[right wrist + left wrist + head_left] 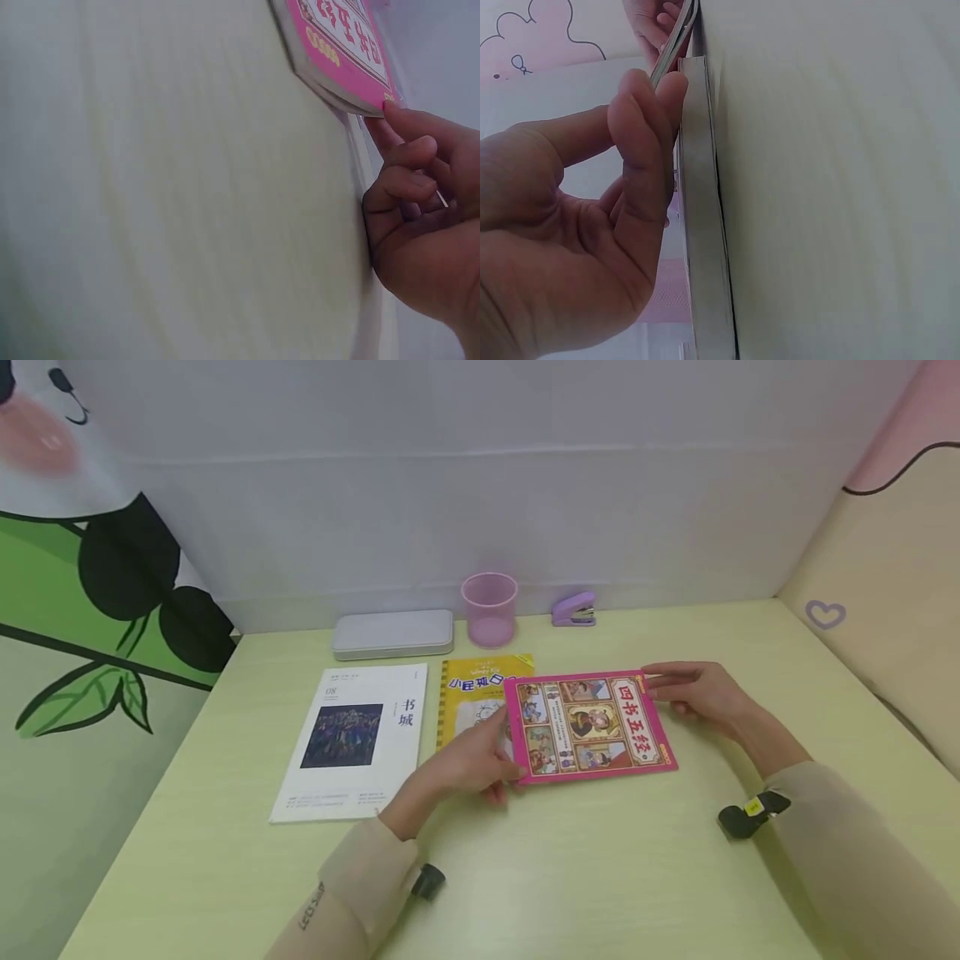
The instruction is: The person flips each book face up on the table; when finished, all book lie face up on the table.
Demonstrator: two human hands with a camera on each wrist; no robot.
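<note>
A pink-bordered picture book (596,731) lies tilted slightly askew, partly covering a yellow spiral-edged book (452,702). My left hand (471,758) grips its left edge, the thumb near the lower left corner. At the upper right corner, my right hand (701,692) pinches the cover between thumb and fingers. In the right wrist view, that corner of the pink book (352,64) shows between the fingertips, a little off the table. The left wrist view has curled left fingers (641,142) at the pages, beside a thick book's side (705,217).
A white book (397,768) lies on the left of the pale table (585,868). Along the back stand a grey flat case (393,633), a pink translucent cup (490,610) and a purple stapler (573,609). A pale wall panel rises behind them.
</note>
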